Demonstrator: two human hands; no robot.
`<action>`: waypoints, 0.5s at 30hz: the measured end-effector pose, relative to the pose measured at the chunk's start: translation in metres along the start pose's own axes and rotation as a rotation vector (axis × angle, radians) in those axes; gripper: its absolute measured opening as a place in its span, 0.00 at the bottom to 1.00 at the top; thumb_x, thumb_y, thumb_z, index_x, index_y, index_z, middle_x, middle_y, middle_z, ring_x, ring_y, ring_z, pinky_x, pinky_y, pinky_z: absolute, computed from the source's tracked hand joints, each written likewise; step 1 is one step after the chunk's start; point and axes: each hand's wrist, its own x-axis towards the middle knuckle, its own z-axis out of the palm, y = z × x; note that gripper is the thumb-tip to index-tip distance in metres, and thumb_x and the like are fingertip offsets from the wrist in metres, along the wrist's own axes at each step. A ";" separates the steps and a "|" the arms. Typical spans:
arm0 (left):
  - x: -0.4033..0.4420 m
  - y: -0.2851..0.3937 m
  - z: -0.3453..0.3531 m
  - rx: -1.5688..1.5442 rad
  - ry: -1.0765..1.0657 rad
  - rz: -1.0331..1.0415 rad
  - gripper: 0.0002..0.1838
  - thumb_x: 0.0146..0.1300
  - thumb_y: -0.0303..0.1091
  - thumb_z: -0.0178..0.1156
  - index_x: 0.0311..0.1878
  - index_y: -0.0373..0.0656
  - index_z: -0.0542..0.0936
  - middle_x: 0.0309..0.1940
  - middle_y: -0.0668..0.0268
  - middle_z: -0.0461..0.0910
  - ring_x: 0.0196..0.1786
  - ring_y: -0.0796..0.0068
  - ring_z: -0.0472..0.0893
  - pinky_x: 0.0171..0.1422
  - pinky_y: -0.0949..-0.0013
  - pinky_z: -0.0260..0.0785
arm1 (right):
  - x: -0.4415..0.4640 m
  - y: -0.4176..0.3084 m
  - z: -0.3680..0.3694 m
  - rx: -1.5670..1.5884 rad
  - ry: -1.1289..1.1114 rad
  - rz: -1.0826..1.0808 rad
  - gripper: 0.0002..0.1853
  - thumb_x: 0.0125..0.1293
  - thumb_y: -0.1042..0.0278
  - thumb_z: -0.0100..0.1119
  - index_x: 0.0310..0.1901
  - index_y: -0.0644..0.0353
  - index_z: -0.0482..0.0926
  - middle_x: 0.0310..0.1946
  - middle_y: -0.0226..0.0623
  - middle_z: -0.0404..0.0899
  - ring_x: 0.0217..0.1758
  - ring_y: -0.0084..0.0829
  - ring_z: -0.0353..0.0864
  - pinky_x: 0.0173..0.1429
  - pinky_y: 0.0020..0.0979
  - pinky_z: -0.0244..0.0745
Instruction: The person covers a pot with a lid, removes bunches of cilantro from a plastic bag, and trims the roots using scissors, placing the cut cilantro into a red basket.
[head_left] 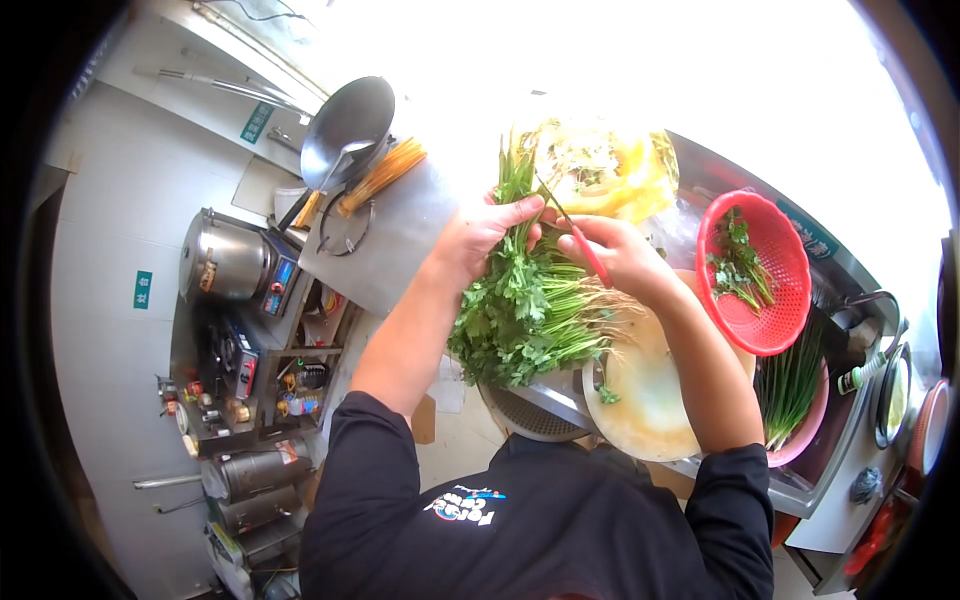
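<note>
My left hand [490, 228] is closed around the stems of a bunch of leafy green herbs [515, 290], which looks like coriander. The stem ends point up past my thumb, and leaves hang below. My right hand [622, 258] grips a red-handled cutting tool [590, 258] with a thin dark blade; whether it is a knife or scissors I cannot tell. Its blade lies close beside the held stems, near my left thumb. Under my hands, more herbs with pale roots [615, 315] spread over the edge of a round cutting board [645, 395].
Beyond my hands lies a yellow plastic bag [645, 185] with plant scraps. At right, a red colander [712, 270] holds some herbs, above a pink basin [810, 435] of long green stalks. A wok [350, 115] and dry noodle-like sticks [385, 175] are at left.
</note>
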 end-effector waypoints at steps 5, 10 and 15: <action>0.020 0.005 0.012 -0.104 -0.031 -0.066 0.12 0.68 0.29 0.61 0.51 0.33 0.79 0.42 0.53 0.84 0.35 0.70 0.85 0.39 0.67 0.81 | 0.006 0.011 -0.009 0.093 0.128 -0.062 0.20 0.70 0.59 0.63 0.57 0.65 0.80 0.40 0.31 0.85 0.44 0.17 0.77 0.51 0.25 0.73; 0.031 0.004 0.018 -0.087 -0.059 -0.088 0.12 0.68 0.28 0.61 0.51 0.33 0.78 0.41 0.51 0.84 0.35 0.68 0.86 0.39 0.67 0.82 | 0.012 0.021 -0.011 0.171 0.190 -0.079 0.23 0.69 0.58 0.63 0.59 0.66 0.77 0.43 0.37 0.86 0.48 0.20 0.80 0.54 0.25 0.74; 0.042 0.000 0.010 -0.001 -0.009 -0.134 0.12 0.68 0.31 0.63 0.49 0.35 0.79 0.37 0.56 0.84 0.31 0.76 0.83 0.34 0.71 0.79 | 0.014 0.030 -0.017 -0.090 0.274 -0.107 0.26 0.68 0.56 0.63 0.59 0.67 0.76 0.43 0.42 0.85 0.47 0.24 0.81 0.53 0.28 0.74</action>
